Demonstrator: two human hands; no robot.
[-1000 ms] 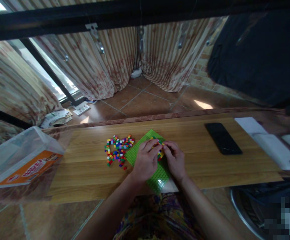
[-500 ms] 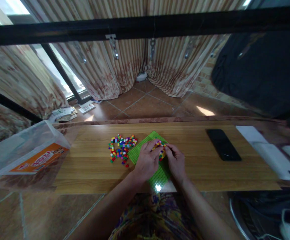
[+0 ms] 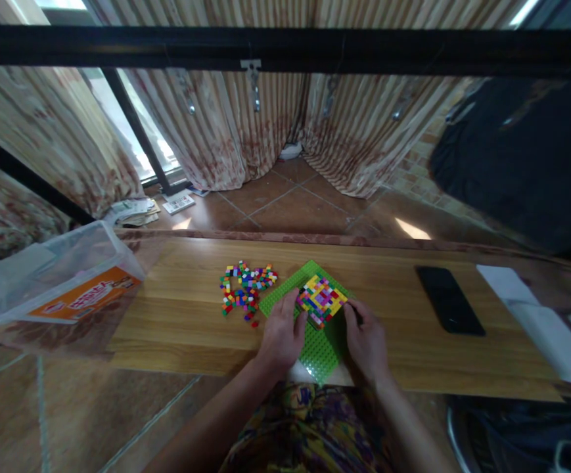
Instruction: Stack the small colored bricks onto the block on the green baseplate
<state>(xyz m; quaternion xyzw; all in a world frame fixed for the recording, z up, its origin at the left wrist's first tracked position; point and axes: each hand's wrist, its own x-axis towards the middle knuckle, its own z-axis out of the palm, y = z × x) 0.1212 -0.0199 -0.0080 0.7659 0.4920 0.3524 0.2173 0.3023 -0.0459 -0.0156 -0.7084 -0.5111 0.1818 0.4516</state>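
A square build of small toy bricks (image 3: 321, 299), yellow, purple, red and other colours, sits over the green studded baseplate (image 3: 317, 358). My left hand (image 3: 281, 332) is at its left side, index finger and thumb against the edge. At the right corner, my right hand (image 3: 368, 334) has its thumb and fingertips closed on the build; some of these fingers are hidden. Whether the build is pressed onto the plate or slightly raised, I cannot tell. A pile of loose toy bricks (image 3: 248, 282) lies left of the baseplate.
The wooden table (image 3: 181, 315) carries a black phone (image 3: 450, 299) on the right. Beyond it lies a white object (image 3: 548, 335). A clear plastic box (image 3: 68, 263) with an orange label stands at the left end. A dark metal bar (image 3: 285, 51) crosses above.
My hands have moved apart from over the bricks to the two sides of the build, so its colourful top now shows. The camera view has shifted and tilted slightly.
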